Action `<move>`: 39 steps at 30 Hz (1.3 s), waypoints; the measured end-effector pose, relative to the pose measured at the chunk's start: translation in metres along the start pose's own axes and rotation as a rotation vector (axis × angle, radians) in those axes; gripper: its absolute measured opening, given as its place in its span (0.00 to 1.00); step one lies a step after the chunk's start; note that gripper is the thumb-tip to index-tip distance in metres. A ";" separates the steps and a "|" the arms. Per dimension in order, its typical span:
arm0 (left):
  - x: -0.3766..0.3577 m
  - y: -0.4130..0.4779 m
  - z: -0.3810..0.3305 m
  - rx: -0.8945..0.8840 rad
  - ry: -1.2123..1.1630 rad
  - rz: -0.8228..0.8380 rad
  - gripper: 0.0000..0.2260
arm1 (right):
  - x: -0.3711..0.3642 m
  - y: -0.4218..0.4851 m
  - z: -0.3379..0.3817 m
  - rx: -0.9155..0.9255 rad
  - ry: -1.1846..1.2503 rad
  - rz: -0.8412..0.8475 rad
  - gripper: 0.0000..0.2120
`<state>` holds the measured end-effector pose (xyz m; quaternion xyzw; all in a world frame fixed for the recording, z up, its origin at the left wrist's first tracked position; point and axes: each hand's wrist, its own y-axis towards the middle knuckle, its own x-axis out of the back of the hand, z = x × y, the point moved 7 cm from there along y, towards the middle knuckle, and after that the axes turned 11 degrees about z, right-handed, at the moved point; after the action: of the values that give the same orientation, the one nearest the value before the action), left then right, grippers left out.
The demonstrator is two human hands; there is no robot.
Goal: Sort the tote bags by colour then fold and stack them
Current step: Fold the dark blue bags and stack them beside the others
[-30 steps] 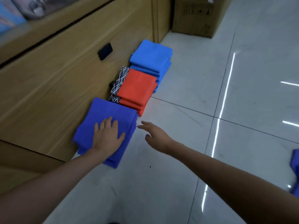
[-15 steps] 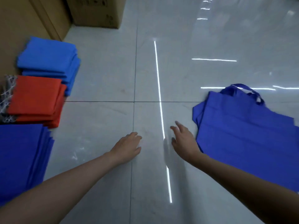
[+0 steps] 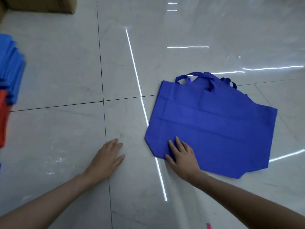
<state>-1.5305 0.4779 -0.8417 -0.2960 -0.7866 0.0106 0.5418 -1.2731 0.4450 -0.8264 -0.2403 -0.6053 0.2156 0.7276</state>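
- Plainly, the floor [image 3: 66,146] was our workspace; the dark blue tote bag [image 3: 214,126] lay spread flat on it to our right, handles [image 3: 206,78] pointing away.
- At the left edge, well apart, sat a folded light-blue stack [image 3: 9,68] and a red stack [image 3: 3,118], so we judged folding this bag the step in hand.
- Our right hand [image 3: 181,156] rested on the bag's near left corner, fingers straight, gripping nothing.
- Our left hand [image 3: 107,159] lay flat on bare floor, empty; next it needed to reach the bag's edge.
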 end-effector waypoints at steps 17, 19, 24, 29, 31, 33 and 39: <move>0.028 -0.007 0.070 0.549 -1.129 -0.144 0.11 | -0.011 -0.005 0.054 0.388 -0.273 0.032 0.35; 0.023 -0.026 0.093 0.609 -1.256 -0.143 0.11 | -0.011 -0.009 0.042 0.447 -0.353 -0.047 0.33; 0.010 -0.066 0.132 0.656 -1.477 -0.049 0.09 | 0.004 -0.008 0.013 0.463 -0.398 -0.123 0.34; 0.033 -0.101 0.157 0.688 -1.317 -0.357 0.12 | 0.038 -0.003 -0.003 0.442 -0.015 -0.115 0.29; 0.043 -0.110 0.171 0.659 -1.133 -0.459 0.12 | 0.048 -0.001 -0.001 0.419 0.130 -0.147 0.27; 0.054 -0.106 0.169 0.507 -0.936 -0.349 0.23 | 0.053 0.000 -0.001 0.377 0.243 -0.137 0.25; 0.078 -0.067 0.159 0.390 -0.607 -0.223 0.34 | 0.058 0.005 -0.007 0.346 0.367 0.062 0.16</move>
<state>-1.7160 0.5087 -0.8190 -0.0832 -0.9218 0.1885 0.3283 -1.2561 0.4836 -0.7856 -0.1657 -0.4095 0.2909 0.8487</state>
